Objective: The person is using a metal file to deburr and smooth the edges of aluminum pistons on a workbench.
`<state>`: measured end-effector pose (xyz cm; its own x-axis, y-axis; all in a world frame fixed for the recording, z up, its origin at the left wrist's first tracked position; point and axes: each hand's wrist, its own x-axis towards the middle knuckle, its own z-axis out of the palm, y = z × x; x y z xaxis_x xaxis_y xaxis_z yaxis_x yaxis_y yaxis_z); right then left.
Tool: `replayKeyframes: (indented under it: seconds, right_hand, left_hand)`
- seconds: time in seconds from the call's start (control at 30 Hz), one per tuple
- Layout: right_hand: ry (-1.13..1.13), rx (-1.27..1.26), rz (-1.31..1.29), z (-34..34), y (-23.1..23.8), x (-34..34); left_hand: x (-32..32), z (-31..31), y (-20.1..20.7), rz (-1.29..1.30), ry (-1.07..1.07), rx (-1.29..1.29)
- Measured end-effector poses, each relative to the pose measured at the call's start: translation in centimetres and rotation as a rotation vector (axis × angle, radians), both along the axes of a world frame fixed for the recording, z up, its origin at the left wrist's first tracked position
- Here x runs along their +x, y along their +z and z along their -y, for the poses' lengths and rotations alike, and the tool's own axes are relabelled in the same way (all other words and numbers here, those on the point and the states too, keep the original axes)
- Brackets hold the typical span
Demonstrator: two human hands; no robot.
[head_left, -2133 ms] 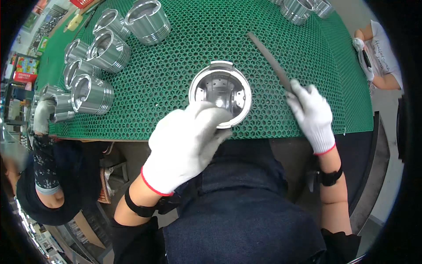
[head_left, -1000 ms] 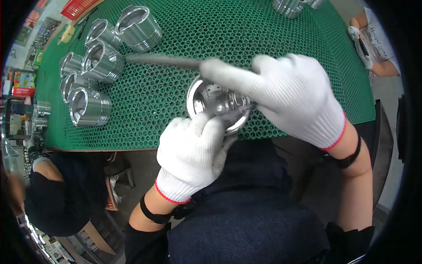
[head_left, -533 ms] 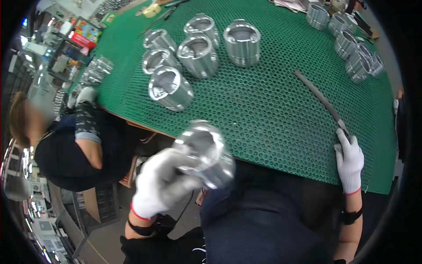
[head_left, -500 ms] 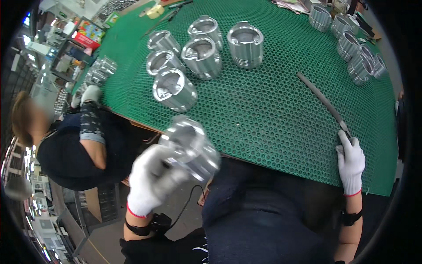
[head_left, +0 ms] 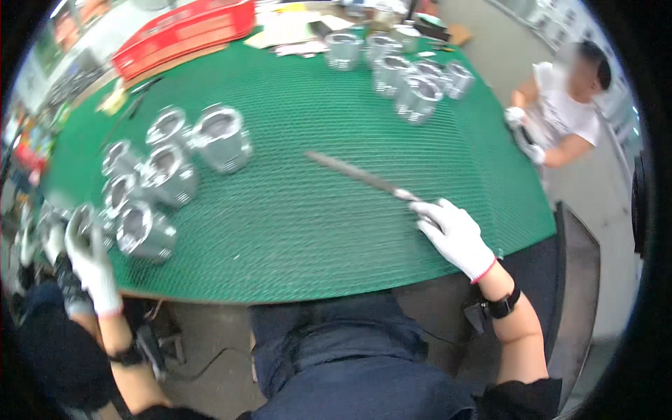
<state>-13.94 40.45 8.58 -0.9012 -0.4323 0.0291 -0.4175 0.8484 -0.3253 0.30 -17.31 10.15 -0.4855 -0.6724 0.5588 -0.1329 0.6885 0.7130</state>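
My left hand (head_left: 93, 269), in a white glove, is at the table's left edge with its fingers closed around a silver metal piston (head_left: 87, 220). That piston is blurred and partly covered by the fingers. Right beside it, several more pistons (head_left: 147, 232) stand upright in a cluster on the green mat (head_left: 294, 224). My right hand (head_left: 456, 236), also gloved, closes on the near end of a long grey file (head_left: 357, 172). The file's blade points to the far left across the mat, and its grip end is mostly hidden under my fingers.
Another group of pistons (head_left: 418, 98) stands at the far right. A red crate (head_left: 185, 35) and papers (head_left: 287, 33) lie along the back. One co-worker in a white shirt (head_left: 565, 115) is beyond the right edge; another's sleeve (head_left: 72, 290) is close by my left arm.
My left hand has carried the piston from in front of my body to the cluster at the left. The view has turned right, bringing the white-shirted co-worker in. My right hand remains at the file.
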Motion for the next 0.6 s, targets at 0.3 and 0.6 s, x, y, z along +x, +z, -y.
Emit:
replayKeyframes:
  seconds: [0.3, 0.6]
  right_hand:
    - [-0.098, 0.142, -0.266, -2.5, 6.7, -17.5]
    - [-0.251, -0.351, 0.303, -2.4, 5.5, -27.9]
  left_hand:
    - [0.3, -18.1, -3.6, 0.238, -0.76, -0.332]
    - [-1.4, -19.1, -6.9, 0.3, -0.611, -0.312]
